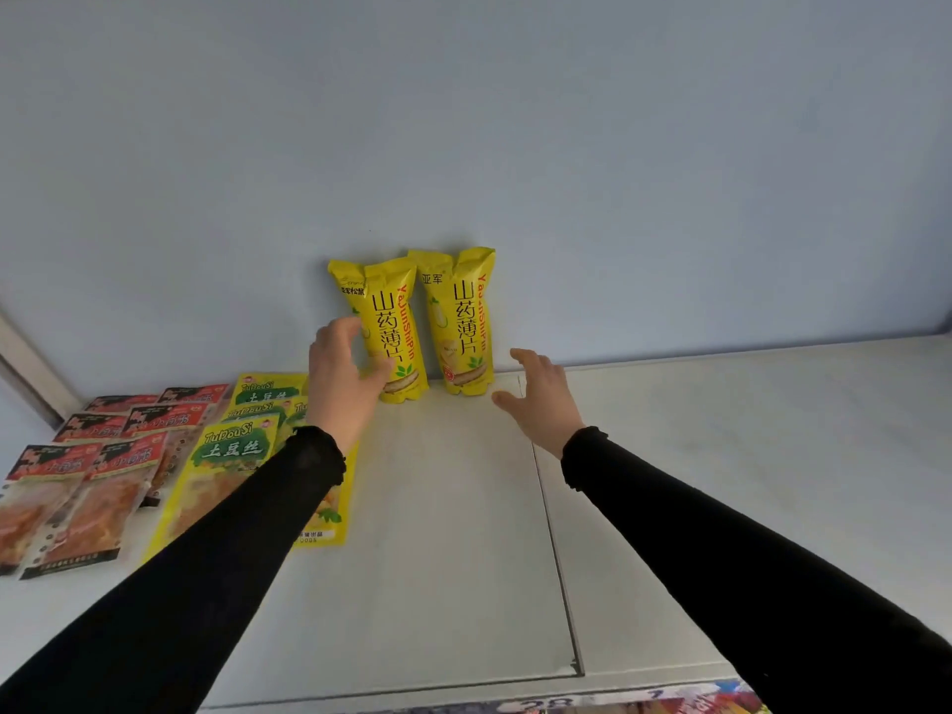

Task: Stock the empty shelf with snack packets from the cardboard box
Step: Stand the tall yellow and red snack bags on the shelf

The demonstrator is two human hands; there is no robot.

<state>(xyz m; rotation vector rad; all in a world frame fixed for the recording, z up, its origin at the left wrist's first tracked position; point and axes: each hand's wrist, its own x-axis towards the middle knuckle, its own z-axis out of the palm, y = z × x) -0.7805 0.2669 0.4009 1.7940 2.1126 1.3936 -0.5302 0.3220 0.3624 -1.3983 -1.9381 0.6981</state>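
Two yellow snack packets (412, 327) stand upright (against the back wall) at 12 o'clock on the shelf (453, 533). Left hand (342, 373) curls round the left one; right hand (541, 394) hovers spread, holding nothing.

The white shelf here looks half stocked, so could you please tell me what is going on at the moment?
A person in black sleeves is stocking the white shelf. Two tall yellow snack packets stand upright side by side against the pale back wall. The left hand curls round the left-hand packet, while the right hand hovers open just beside the right-hand one, not touching it. Flat red snack packets and flat yellow-green snack packets already lie in rows at the shelf's left end.
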